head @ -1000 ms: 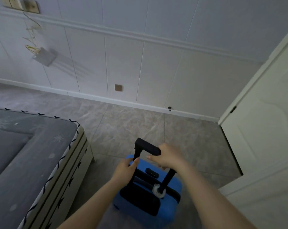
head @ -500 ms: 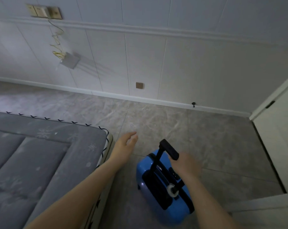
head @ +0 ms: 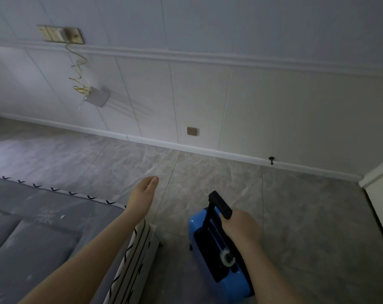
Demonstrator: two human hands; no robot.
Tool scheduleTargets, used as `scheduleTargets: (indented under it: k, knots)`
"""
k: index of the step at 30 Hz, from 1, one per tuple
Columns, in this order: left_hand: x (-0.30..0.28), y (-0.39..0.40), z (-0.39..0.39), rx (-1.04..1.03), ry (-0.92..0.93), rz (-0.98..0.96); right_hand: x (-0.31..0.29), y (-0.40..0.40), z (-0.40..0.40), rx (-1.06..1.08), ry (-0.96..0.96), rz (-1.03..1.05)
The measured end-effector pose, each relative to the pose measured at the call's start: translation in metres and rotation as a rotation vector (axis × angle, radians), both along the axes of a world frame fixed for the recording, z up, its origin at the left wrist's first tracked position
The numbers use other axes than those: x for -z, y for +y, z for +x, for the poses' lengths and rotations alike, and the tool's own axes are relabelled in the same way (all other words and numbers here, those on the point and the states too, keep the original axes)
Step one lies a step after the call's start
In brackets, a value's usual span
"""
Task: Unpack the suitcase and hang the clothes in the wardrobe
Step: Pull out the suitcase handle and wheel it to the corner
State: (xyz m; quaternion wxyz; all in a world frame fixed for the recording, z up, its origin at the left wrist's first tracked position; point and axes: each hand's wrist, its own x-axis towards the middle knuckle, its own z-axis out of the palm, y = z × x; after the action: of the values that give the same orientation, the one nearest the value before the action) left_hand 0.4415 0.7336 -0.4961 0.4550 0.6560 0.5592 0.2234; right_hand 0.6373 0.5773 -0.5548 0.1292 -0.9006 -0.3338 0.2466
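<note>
Right hand point(head: 241, 227) gripping suitcase point(head: 221, 260) handle point(head: 220, 205), left hand point(head: 143, 190) open, empty, beyond bed point(head: 43, 238) corner.

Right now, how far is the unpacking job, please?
Nothing is unpacked yet: the blue suitcase stands closed on the floor beside the bed. In hand: the right hand grips its handle; the left hand is free. Opening, unpacking and hanging clothes all remain.
</note>
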Motion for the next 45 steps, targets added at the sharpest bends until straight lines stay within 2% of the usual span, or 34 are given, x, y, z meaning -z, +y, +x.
scheduleTargets:
  k: [8,14,22,29,34,39,45]
  knots:
    - [-0.003,0.126,0.011,-0.158,-0.045,-0.017,-0.002,0.155,0.071,-0.225,-0.057,-0.041]
    - [0.014,0.244,0.018,-0.193,-0.018,-0.020,-0.004,0.298,0.120,-0.266,-0.053,-0.075]
    - [0.016,0.393,0.043,-0.247,-0.019,-0.061,-0.010,0.459,0.152,-0.364,-0.053,-0.094]
    - [0.031,0.478,0.053,-0.383,-0.012,-0.139,-0.008,0.593,0.166,-0.511,-0.051,-0.109]
    - [0.024,0.532,0.041,-0.529,-0.050,-0.170,-0.012,0.686,0.153,-0.654,-0.026,-0.122]
    - [0.013,0.572,0.017,-0.658,0.047,-0.062,-0.014,0.759,0.122,-0.768,0.002,-0.124]
    - [0.020,0.608,-0.042,-0.806,-0.030,-0.097,-0.015,0.846,0.057,-0.899,0.010,-0.119]
